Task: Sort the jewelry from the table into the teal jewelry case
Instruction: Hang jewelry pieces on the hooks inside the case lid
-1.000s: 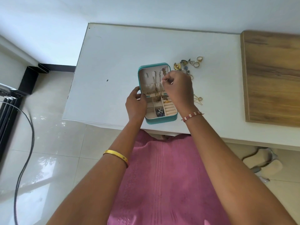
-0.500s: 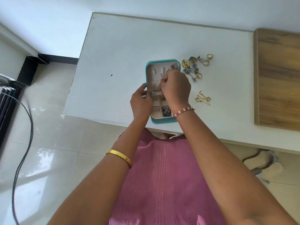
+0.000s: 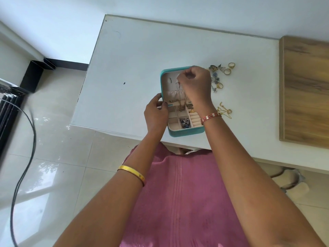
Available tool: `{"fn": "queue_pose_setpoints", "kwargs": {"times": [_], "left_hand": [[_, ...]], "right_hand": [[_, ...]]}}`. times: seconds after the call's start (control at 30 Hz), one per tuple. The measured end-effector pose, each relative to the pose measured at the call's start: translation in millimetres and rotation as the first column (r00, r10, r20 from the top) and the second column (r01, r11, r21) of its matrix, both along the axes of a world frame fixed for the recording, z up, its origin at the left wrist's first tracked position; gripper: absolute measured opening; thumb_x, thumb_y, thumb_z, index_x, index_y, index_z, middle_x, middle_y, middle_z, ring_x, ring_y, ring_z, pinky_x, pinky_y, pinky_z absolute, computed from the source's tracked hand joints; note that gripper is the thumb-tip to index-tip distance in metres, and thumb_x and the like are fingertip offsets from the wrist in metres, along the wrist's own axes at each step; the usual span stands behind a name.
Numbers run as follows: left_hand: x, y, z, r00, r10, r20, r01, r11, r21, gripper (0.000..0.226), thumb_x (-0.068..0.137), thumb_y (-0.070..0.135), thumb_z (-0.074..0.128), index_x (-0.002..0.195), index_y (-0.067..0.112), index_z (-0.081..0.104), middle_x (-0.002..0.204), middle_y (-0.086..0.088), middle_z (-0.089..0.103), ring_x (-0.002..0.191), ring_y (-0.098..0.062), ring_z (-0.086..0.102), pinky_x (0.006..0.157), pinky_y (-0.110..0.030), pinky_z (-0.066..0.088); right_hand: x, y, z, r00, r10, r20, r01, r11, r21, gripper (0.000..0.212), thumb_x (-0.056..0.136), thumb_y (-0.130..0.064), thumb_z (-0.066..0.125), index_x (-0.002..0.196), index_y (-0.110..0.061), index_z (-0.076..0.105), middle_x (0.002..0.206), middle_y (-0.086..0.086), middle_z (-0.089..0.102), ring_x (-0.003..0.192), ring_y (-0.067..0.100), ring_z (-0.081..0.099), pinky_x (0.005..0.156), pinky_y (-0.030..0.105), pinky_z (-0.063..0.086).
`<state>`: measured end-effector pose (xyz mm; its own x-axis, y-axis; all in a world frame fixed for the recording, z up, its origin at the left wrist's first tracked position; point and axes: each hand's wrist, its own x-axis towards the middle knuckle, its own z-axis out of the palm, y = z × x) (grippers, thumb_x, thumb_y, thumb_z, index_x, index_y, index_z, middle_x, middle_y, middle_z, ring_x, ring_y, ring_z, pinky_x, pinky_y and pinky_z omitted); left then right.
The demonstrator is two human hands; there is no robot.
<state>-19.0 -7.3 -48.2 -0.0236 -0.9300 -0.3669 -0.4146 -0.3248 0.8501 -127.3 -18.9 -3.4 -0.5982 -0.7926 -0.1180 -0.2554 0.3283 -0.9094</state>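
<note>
Head view, right hand point(image 3: 195, 86) pinching chain over teal case point(image 3: 185, 133), left hand point(image 3: 155, 113) gripping its side, rings point(image 3: 227, 71) beside.

Teal jewelry case point(image 3: 185, 133): 1, lid open, left hand point(image 3: 155, 113) holding its side. Hands: 2; right hand point(image 3: 195, 84) pinches a chain point(image 3: 181, 97). Gold rings point(image 3: 229, 68) right of the grip: 3 countable. Loose gold chain heap point(image 3: 224, 111): 1. Blue pieces point(image 3: 215, 77): uncountable cluster.
</note>
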Motion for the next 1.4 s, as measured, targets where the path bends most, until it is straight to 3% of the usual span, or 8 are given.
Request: {"fn": "queue_pose_setpoints", "kwargs": {"times": [0.1, 0.27, 0.57, 0.73, 0.9, 1.1, 1.27, 1.4], "left_hand": [[0, -1, 0, 1.0, -0.004, 0.015, 0.004, 1.0, -0.002, 0.034, 0.092, 0.009, 0.048, 0.123, 0.019, 0.06, 0.094, 0.0, 0.066, 0.079, -0.01, 0.056, 0.06, -0.007, 0.039], [-2, -1, 2, 1.0, 0.007, 0.023, -0.007, 1.0, 0.013, 0.035, 0.092, 0.01, 0.048, 0.125, 0.019, 0.058, 0.104, -0.004, 0.068, 0.085, -0.011, 0.056, 0.075, -0.019, 0.04], [-2, -2, 5, 1.0, 0.005, 0.028, -0.006, 1.0, 0.026, 0.037, 0.092, 0.009, 0.048, 0.126, 0.019, 0.058, 0.103, -0.004, 0.068, 0.089, -0.013, 0.057, 0.076, -0.018, 0.04], [-2, -1, 9, 0.999, -0.012, 0.041, 0.01, 1.0, 0.026, 0.036, 0.092, 0.009, 0.048, 0.126, 0.018, 0.057, 0.105, -0.006, 0.068, 0.089, -0.014, 0.056, 0.078, -0.021, 0.04], [-2, -1, 10, 0.999, -0.008, 0.044, 0.007, 0.999, 0.035, 0.035, 0.092, 0.009, 0.048, 0.125, 0.017, 0.058, 0.105, -0.006, 0.068, 0.091, -0.015, 0.058, 0.079, -0.021, 0.041], [-3, -2, 9, 0.999, 0.006, 0.033, -0.007, 0.999, 0.034, 0.034, 0.091, 0.01, 0.05, 0.124, 0.017, 0.059, 0.103, -0.007, 0.069, 0.087, -0.017, 0.059, 0.078, -0.023, 0.042], [-3, -1, 9, 0.999, 0.004, 0.032, -0.004, 1.0, 0.021, 0.034, 0.092, 0.009, 0.05, 0.124, 0.017, 0.059, 0.105, -0.008, 0.069, 0.087, -0.015, 0.058, 0.079, -0.023, 0.043], [-3, -1, 8, 1.0, 0.012, 0.024, -0.012, 0.999, 0.03, 0.035, 0.092, 0.009, 0.049, 0.125, 0.017, 0.058, 0.105, -0.007, 0.069, 0.087, -0.014, 0.058, 0.079, -0.024, 0.044]], "right_hand": [[-5, 0, 6, 0.961, -0.074, 0.268, 0.095, 0.993, -0.067, 0.017, 0.077, -0.004, 0.055, 0.061, -0.005, 0.062, 0.066, 0.017, 0.066, 0.06, 0.021, 0.055, 0.063, 0.034, 0.049], [-20, 7, 26, 0.738, 0.021, 0.675, 0.157, 0.967, -0.202, 0.022, 0.088, 0.001, 0.049, 0.069, -0.008, 0.056, 0.055, 0.006, 0.063, 0.056, 0.021, 0.06, 0.068, 0.032, 0.055], [-33, 20, 57, 0.547, 0.257, 0.797, 0.041, 0.942, -0.333, 0.023, 0.081, -0.008, 0.038, 0.059, -0.014, 0.035, 0.045, -0.001, 0.044, 0.037, 0.011, 0.024, 0.041, 0.016, 0.021], [-39, 25, 66, 0.522, 0.315, 0.792, 0.003, 0.928, -0.372, 0.009, 0.072, -0.013, 0.039, 0.064, -0.014, 0.035, 0.048, 0.001, 0.047, 0.038, 0.011, 0.021, 0.041, 0.015, 0.02], [-36, 40, 69, 0.656, 0.385, 0.65, -0.239, 0.922, -0.305, 0.01, 0.073, -0.007, 0.042, 0.064, -0.011, 0.044, 0.049, 0.004, 0.054, 0.036, 0.011, 0.028, 0.044, 0.017, 0.02], [-9, 66, 64, 0.808, 0.514, 0.29, -0.545, 0.837, 0.035, 0.017, 0.085, -0.001, 0.058, 0.071, -0.009, 0.058, 0.051, 0.002, 0.056, 0.036, 0.004, 0.038, 0.038, 0.014, 0.033], [-5, 68, 47, 0.892, 0.445, 0.074, -0.446, 0.844, 0.298, 0.011, 0.089, -0.008, 0.053, 0.082, -0.012, 0.061, 0.065, 0.005, 0.065, 0.04, 0.002, 0.051, 0.047, 0.02, 0.047], [-10, 47, 21, 0.937, 0.336, -0.099, -0.298, 0.913, 0.279, 0.01, 0.09, -0.009, 0.053, 0.086, -0.01, 0.062, 0.068, -0.002, 0.059, 0.044, -0.003, 0.054, 0.045, 0.012, 0.04]]}}
